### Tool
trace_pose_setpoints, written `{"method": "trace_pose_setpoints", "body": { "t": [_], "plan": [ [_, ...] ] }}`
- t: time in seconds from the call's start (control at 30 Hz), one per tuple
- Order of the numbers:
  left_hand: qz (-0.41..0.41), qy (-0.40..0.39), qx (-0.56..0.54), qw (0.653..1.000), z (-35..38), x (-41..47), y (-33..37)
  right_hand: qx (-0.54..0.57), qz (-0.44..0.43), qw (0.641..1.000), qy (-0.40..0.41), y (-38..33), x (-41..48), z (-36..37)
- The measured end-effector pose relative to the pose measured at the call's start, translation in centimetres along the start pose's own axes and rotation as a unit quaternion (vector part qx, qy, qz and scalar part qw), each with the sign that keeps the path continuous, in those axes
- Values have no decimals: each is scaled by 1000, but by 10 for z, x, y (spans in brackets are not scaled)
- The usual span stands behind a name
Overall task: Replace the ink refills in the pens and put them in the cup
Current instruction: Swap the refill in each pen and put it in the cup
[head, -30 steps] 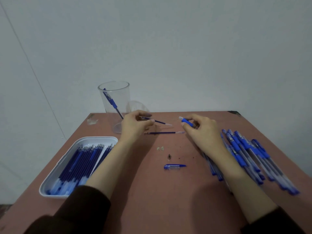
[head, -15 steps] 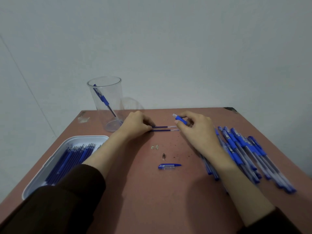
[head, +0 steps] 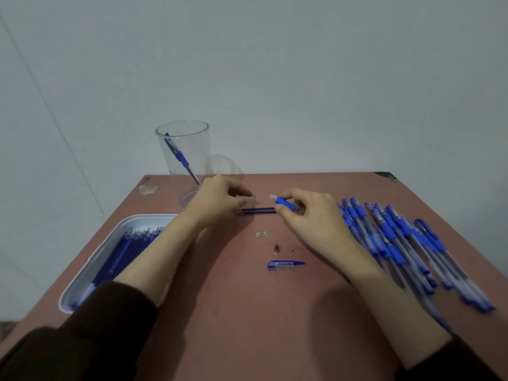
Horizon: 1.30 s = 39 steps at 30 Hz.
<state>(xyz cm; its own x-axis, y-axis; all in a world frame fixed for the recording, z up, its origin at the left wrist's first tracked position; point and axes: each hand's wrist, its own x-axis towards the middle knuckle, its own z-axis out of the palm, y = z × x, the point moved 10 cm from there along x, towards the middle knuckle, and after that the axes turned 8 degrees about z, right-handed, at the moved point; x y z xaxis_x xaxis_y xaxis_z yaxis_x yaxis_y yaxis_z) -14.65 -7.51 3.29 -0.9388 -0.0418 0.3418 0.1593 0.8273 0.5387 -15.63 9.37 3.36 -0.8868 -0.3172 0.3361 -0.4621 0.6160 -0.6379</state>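
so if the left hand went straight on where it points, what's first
Probably the pen barrel held by the right hand, straight across from the left hand; depth is hard to judge.

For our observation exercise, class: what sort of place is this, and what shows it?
Probably a plain workstation for repetitive assembly rather than a home desk: a reddish table against a blank wall, a white tray packed with refills, and a large spread of blue pens.

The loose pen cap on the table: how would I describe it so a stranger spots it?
On the reddish table, look between the person's two forearms. The pen cap lies there alone on its side, beside a tiny metal tip. Unlike the whole pens piled at the right, it is short.
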Motion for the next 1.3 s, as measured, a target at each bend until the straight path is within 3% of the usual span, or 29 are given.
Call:
{"method": "trace_pose_setpoints", "body": {
  "t": [0.17, 0.4, 0.7, 1.3],
  "plan": [
    [-25, 28, 26, 999, -48, -46, -18, 4, -30, 999, -29, -14, -9, 17],
    [-154, -41, 171, 972, -74, -109, -66, -1, -29, 998, -52, -14, -13, 32],
    [-170, -70, 179, 966, -64, -110, -60, -179, 17, 982, -58, -1, -2, 36],
    [-215, -95, 158, 959, -57, -102, -68, -186, 22, 978, -92, -6, 9, 56]
  ]
}}
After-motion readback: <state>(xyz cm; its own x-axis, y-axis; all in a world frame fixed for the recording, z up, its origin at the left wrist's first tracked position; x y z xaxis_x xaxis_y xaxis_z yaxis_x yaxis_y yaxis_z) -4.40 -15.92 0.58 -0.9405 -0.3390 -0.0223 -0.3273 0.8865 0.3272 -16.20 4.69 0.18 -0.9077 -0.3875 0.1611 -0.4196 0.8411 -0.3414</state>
